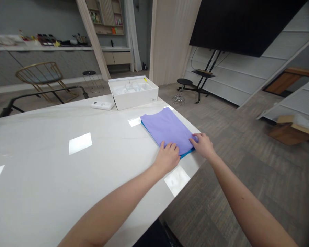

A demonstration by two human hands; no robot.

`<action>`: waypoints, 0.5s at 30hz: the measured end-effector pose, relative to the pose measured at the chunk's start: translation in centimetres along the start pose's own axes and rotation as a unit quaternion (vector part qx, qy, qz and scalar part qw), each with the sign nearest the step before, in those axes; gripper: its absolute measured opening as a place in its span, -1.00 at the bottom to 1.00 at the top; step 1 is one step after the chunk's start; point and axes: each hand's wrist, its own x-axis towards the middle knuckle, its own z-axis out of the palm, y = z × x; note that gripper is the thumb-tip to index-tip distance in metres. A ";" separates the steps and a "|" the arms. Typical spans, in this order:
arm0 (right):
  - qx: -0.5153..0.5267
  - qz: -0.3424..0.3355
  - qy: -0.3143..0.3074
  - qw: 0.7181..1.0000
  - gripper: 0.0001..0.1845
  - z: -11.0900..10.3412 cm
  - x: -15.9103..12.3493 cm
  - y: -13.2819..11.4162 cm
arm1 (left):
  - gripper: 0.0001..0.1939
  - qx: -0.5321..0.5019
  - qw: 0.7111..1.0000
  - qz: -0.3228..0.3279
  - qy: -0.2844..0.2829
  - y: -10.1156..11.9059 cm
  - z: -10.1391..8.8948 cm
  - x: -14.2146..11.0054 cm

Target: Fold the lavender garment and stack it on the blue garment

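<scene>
Left hand [167, 159] lies flat, fingers spread, on the near end of a folded lilac cloth [168, 129]; right hand [203, 145] sits at its near corner, grip unclear. Long axis runs from the hands along the surface [41, 137] edge toward an open white box [136, 100]. Carpet [247, 171] beyond.

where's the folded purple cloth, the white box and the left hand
folded purple cloth [166, 128], head view, point on its top face
white box [134, 99], head view, point on its front wall
left hand [167, 158], head view, point on the back of the hand
</scene>
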 end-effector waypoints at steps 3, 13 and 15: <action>-0.014 -0.008 0.016 1.000 -0.72 -0.3 -1.3 0.5 | -0.79 0.008 1.000 0.001 0.008 0.4 0.5 -0.5; 0.045 -0.172 0.067 0.982 -0.71 -1.0 -4.5 -8.3 | -0.77 -0.046 0.998 0.019 -0.025 -1.7 -2.5 -6.9; 0.115 -0.267 -0.004 0.957 -0.76 0.5 -5.7 -14.0 | -0.74 -0.042 0.999 -0.010 -0.015 -3.9 -4.3 -9.9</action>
